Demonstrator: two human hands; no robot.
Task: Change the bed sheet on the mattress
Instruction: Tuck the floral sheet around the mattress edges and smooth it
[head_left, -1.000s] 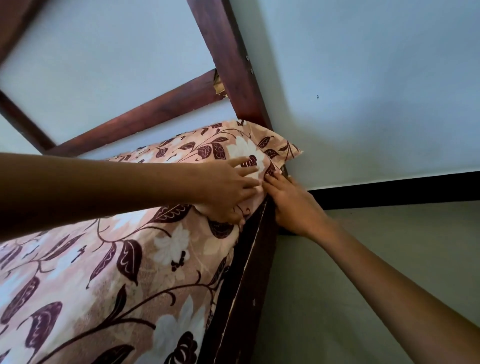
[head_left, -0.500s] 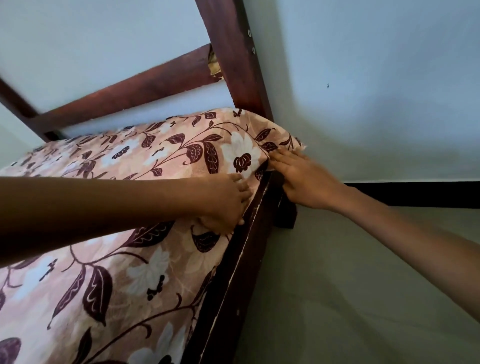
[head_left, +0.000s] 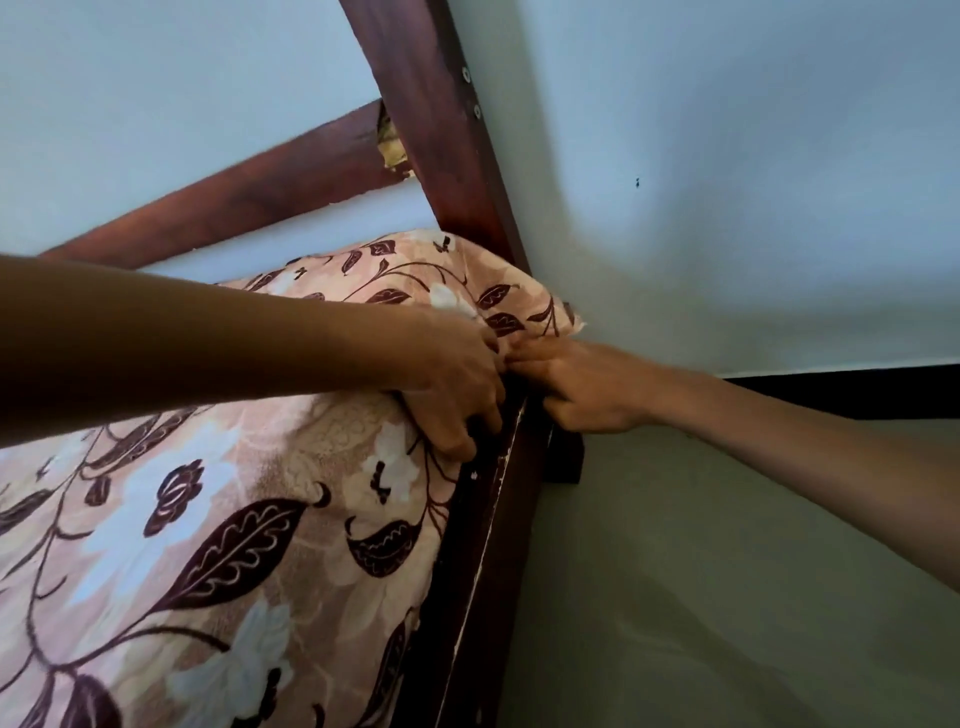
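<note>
Centre frame: my left hand (head_left: 457, 382) fingers (head_left: 464, 446) curl round sheet (head_left: 234, 519); right hand (head_left: 589, 389) hold unclear. Risk: overtugging pops corner untucked

A dark reddish-brown wooden bed (head_left: 524, 457) stands on a grey-green floor (head_left: 727, 597), close against a pale wall (head_left: 727, 182). Its corner post (head_left: 441, 130) appears tilted in this view, and a crossbar (head_left: 234, 208) joins it. A bed sheet (head_left: 234, 519), pinkish-beige with maroon leaves and white flowers, covers the whole top in view and runs down inside the side rail (head_left: 483, 597). The sheet's corner (head_left: 563, 319) juts past the post.
</note>
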